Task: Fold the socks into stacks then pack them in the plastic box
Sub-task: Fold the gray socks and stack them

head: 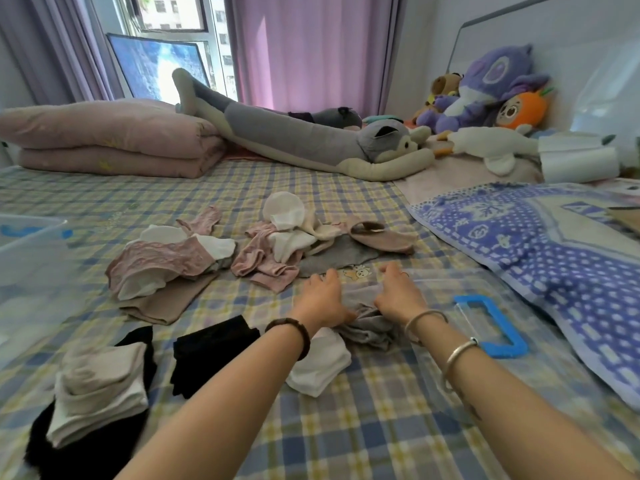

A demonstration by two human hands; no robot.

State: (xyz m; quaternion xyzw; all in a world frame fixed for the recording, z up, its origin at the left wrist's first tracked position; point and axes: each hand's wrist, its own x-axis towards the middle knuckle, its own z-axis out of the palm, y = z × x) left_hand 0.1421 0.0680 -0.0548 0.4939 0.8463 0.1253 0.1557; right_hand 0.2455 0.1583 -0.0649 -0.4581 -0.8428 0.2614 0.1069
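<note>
Left hand and right hand palm-down on grey sock, fingers loosely apart

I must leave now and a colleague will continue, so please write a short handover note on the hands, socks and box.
Hands: left hand and right hand are both on the grey sock; I cannot tell whether they pinch or only press.
Things: the plastic box is at the bed's left edge, contents unclear. Its lid lies to the right.
Done: the beige and white stack, black socks and white socks are folded.
Left: fold the loose pile, then pack everything.
</note>
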